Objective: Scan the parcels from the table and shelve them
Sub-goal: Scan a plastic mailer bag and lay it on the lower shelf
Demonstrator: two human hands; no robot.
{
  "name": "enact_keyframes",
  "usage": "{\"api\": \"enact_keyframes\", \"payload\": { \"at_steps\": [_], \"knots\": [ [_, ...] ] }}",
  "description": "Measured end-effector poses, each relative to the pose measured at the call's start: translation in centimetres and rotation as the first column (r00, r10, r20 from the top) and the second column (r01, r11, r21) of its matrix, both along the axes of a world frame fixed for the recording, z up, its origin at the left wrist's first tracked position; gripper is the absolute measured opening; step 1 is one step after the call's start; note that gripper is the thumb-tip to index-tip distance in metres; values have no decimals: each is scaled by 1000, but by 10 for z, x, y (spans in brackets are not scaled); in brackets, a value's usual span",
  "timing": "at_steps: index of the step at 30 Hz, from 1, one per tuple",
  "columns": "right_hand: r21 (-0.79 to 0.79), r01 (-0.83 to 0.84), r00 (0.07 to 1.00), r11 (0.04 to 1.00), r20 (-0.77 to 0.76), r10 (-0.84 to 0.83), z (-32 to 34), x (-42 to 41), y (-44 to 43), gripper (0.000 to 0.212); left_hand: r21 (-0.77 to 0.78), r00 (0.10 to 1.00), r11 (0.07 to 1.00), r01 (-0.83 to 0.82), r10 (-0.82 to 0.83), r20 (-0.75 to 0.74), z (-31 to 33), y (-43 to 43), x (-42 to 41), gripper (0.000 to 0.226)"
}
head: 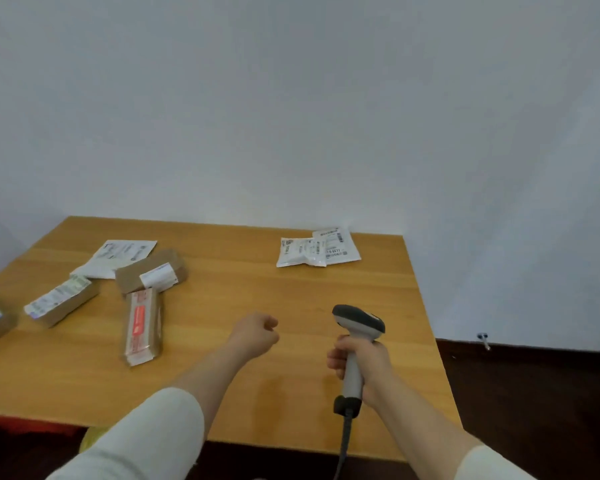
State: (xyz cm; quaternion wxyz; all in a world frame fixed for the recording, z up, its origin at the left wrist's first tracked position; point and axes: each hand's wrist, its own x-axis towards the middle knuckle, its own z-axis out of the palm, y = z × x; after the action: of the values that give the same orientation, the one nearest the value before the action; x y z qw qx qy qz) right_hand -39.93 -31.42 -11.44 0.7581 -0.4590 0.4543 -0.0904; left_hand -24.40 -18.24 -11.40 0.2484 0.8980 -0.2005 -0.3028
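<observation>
Cable (343, 441) trails off the near edge of the table (257, 282) from the scanner (359, 323). The right hand (361, 365) wraps the scanner's grip with curled fingers, handle upright, head tipped forward and a little left. Just left of it the left hand (255, 336) hovers in a loose fist, holding nothing.

The red-labelled parcel (142, 327) is the nearest one. It lies flat to the left of that fist, well apart from the scanner, label up, its long axis running almost straight from near to far. The empty left hand is therefore the closer one, and the likely next move is a reach leftward to take the parcel across its narrow width.

Beyond it a brown box (151, 275) sits aslant, white label up, at or against the red-labelled parcel's far end. Another long box (61, 301) lies farther left. At the far right, two white bags (317, 251) overlap near the back edge, ahead of the scanner.
</observation>
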Motion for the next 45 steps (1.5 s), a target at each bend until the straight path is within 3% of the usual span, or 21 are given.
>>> {"api": "enact_keyframes", "payload": {
  "at_steps": [5, 9, 16, 20, 23, 26, 33, 40, 45],
  "knots": [
    [-7, 112, 993, 994, -45, -112, -8, 40, -42, 4, 31, 991, 991, 134, -134, 5, -19, -75, 68, 46],
    [-8, 162, 981, 987, -103, -162, -11, 87, -70, 7, 61, 957, 966, 251, -257, 135, -34, -130, 126, 51],
    [-48, 124, 976, 991, -174, -131, -26, 140, -97, 12, 285, 722, 790, 542, -612, 324, -69, -214, 181, 69],
    [-42, 140, 961, 989, -235, -146, -42, 150, -107, 9, 425, 628, 684, 593, -723, 288, -83, -256, 190, 80],
    [-38, 171, 953, 985, -249, -175, -53, 153, -111, 8, 451, 626, 634, 628, -756, 192, -101, -269, 199, 83],
    [-41, 198, 946, 979, -252, -202, -59, 153, -115, 10, 488, 589, 585, 648, -791, 167, -115, -264, 201, 82],
    [-45, 162, 945, 986, -279, -168, -58, 149, -109, 12, 424, 611, 588, 689, -786, 97, -114, -202, 171, 76],
    [-202, 102, 905, 974, -388, -175, -68, 124, -97, 10, 452, 620, 569, 687, -783, 42, -112, -109, 104, 78],
    [-159, 8, 917, 987, -392, -71, -76, 94, -78, 22, 464, 643, 582, 668, -765, 36, -115, -56, 40, 81]
  ]
}}
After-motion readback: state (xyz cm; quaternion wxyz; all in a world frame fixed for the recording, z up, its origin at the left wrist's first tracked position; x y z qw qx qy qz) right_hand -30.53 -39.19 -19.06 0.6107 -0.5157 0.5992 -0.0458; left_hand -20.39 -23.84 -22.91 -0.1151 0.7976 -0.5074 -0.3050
